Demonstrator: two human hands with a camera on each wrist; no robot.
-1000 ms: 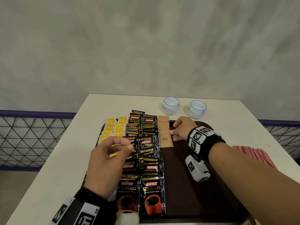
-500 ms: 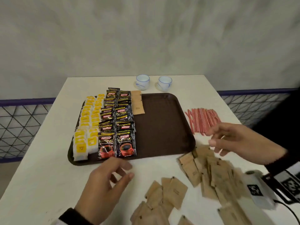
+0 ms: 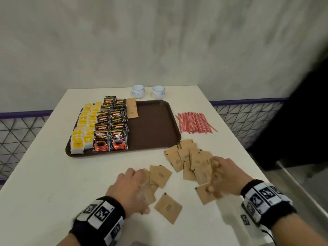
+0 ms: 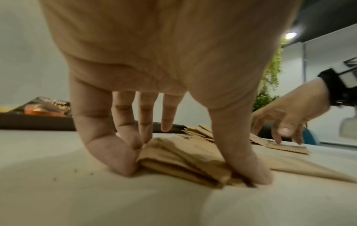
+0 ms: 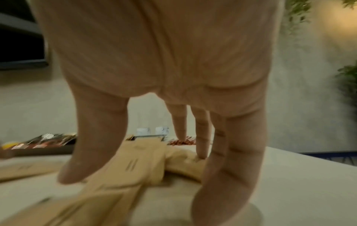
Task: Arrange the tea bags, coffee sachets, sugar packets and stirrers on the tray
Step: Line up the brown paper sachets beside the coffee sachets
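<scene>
Brown sugar packets lie scattered on the white table in front of the brown tray. My left hand is down on a small pile of them; in the left wrist view its thumb and fingers squeeze a stack of packets from both sides. My right hand rests spread on the right-hand packets, fingers straight. The tray holds yellow tea bags, black coffee sachets and one sugar packet. Red stirrers lie on the table right of the tray.
Two white cups stand behind the tray. The right half of the tray is bare. A loose packet lies between my hands. A mesh railing runs beside the table, and a dark shape stands at the right.
Both hands left the tray and came back to the near table. Half a second ago they hovered over the packets; now they are down on them, the left squeezing a stack.
</scene>
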